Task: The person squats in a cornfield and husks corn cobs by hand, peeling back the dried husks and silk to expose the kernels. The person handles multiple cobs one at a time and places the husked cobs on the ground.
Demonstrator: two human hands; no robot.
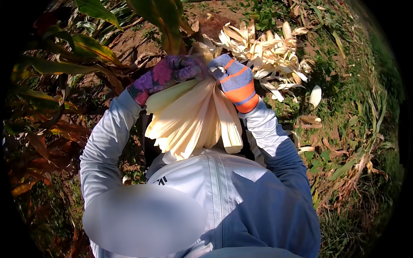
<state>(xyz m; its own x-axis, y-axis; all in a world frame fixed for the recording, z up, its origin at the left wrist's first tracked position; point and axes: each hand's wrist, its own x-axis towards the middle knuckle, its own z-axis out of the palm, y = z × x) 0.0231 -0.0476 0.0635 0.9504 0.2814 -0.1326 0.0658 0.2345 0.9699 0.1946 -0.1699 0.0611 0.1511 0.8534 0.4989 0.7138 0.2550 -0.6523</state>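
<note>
A fan of pale dried corn husks spreads from its gathered end down towards my chest. My left hand, in a dark floral-print glove, is curled round the left side of the husks near that narrow end. On the other side, my right hand wears a blue glove with orange stripes. Its fingers are bent closed at the gathered end, by the outermost husks. A small whitish bit shows between the right fingers; I cannot tell what it is. The palms and the gathered ends are partly hidden by the gloves.
Beyond my right hand lies a heap of loose husks on the ground, with a single husk nearer. Green and yellowing corn leaves hang close past my left hand. Dry stalks and grass lie to the right.
</note>
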